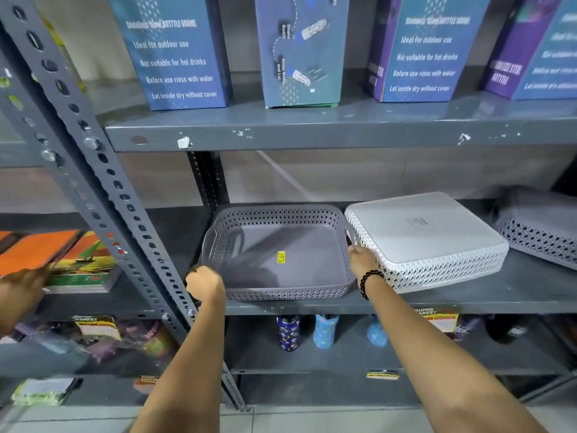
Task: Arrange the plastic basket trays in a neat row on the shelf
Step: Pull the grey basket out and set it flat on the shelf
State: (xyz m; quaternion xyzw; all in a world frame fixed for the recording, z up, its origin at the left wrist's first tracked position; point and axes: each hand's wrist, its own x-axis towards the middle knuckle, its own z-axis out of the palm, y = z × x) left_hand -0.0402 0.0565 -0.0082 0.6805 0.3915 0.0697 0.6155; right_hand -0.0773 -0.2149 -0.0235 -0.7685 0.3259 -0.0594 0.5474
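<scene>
Both forearms reach mid-frame: left hand [204, 284] and right hand [362, 260] curled on grey basket tray [278, 254] rims, shelf [468, 296] centre; best slid square beside upturned white tray [427, 239].

A grey perforated basket tray [278, 254] sits open side up at centre frame on the middle shelf [468, 296], a yellow sticker on its floor. Just right of it a white tray [427, 242] lies upside down (slightly askew), and another grey tray [540, 228], also inverted, lies at the right edge.
</scene>
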